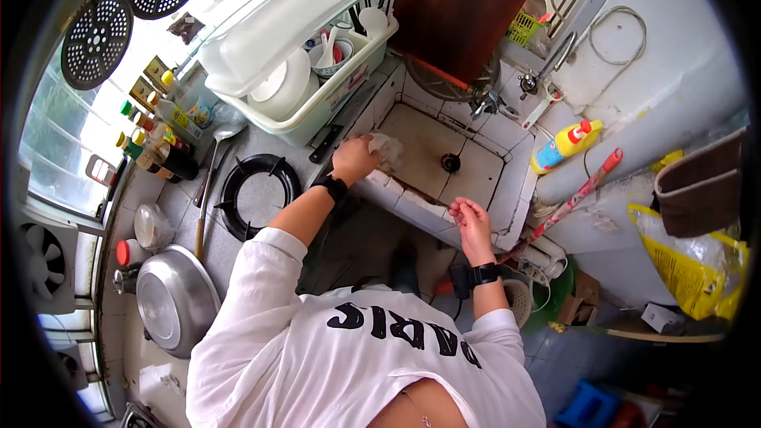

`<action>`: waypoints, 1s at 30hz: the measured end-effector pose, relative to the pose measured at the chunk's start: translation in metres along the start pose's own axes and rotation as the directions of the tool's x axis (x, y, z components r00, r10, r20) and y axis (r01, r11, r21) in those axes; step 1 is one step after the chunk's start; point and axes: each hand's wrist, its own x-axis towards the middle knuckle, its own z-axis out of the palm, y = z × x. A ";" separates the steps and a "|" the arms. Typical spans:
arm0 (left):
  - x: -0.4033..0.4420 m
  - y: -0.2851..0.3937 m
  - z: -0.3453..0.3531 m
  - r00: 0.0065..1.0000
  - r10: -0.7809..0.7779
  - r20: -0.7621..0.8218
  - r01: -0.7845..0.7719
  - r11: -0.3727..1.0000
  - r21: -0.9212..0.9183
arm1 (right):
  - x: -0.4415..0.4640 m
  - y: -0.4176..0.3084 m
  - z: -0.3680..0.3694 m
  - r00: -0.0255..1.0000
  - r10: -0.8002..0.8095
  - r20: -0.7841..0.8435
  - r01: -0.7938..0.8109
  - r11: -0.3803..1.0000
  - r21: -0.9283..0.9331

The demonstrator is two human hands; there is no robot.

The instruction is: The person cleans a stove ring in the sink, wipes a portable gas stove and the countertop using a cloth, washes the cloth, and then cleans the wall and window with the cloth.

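My left hand (354, 160) is closed on a crumpled white cloth (387, 151), which could also be paper. The cloth lies over the near left rim of the tiled sink (432, 210). Above the sink's near right edge, my right hand (474, 230) has its fingers loosely bent, and nothing shows in them. Inside the sink, the floor is stained brown around a dark drain (450, 162). A black-handled knife (326, 143) lies on the counter just left of my left hand.
A dish box (297, 127) with a raised lid stands behind the counter. Left are a gas burner (258, 196), a metal pot (176, 301) and several sauce bottles (162, 150). A faucet (485, 103), cutting board (460, 16) and yellow detergent bottle (567, 147) surround the sink.
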 end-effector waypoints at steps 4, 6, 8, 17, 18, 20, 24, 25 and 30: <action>0.049 0.007 0.025 0.974 -0.196 0.114 0.154 0.942 0.298 | 0.066 -0.028 -0.008 0.994 0.076 0.083 -0.083 0.993 0.086; 0.071 -0.004 0.042 0.781 -0.398 0.481 0.057 0.812 0.581 | 0.095 -0.033 -0.011 0.985 0.107 0.134 -0.114 0.992 0.049; 0.075 -0.014 0.057 0.709 -0.429 0.559 0.014 0.801 0.598 | 0.115 -0.033 -0.012 0.981 0.127 0.148 -0.138 0.988 0.065; 0.127 0.106 0.014 0.772 0.123 0.623 0.277 0.818 -0.504 | 0.200 -0.005 -0.004 0.975 0.134 0.176 -0.096 0.974 -0.205; 0.122 0.114 0.016 0.768 0.141 0.624 0.433 0.604 -0.669 | 0.202 -0.003 0.005 0.980 0.040 0.196 -0.006 0.986 -0.169; 0.117 0.124 0.023 0.766 0.166 0.620 0.549 0.331 -0.767 | 0.217 0.001 0.001 0.976 -0.059 0.211 0.089 0.987 -0.135; 0.121 0.107 0.050 0.757 0.166 0.632 0.630 0.069 -0.773 | 0.241 -0.004 -0.026 0.997 0.055 0.059 -0.011 0.819 -0.573; 0.125 0.102 0.052 0.781 0.049 0.623 0.619 0.079 -0.782 | 0.243 -0.014 -0.029 0.997 0.002 -0.080 -0.039 0.883 -0.468; 0.130 0.066 0.067 0.730 -0.288 0.620 0.681 0.371 -0.631 | 0.253 -0.029 -0.035 0.994 0.027 -0.105 -0.045 0.983 -0.180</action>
